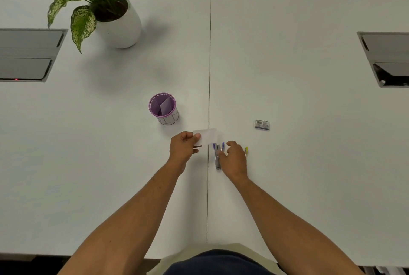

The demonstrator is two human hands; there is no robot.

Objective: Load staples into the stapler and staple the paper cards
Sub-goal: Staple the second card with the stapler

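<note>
1. The table is white, with a seam running from its far edge to its near edge; all the work sits near that seam, toward the near edge.
2. A plant stands by the far left corner, and a purple cup sits left of the seam, holding a card.
3. The left hand pinches white cards by their left end, holding them across the seam.
4. The right hand rests on the stapler, fingers loosely curled over it; whether it truly grips, I cannot tell.
5. The stapler lies just right of the seam, slim, grey metal with blue at its far end, touching the cards' near edge.
6. A staple box lies well right of the seam, and a yellow clip just right of the hand.
7. I judge the stapling is about to begin; whether the staples are in, I cannot see.
</note>
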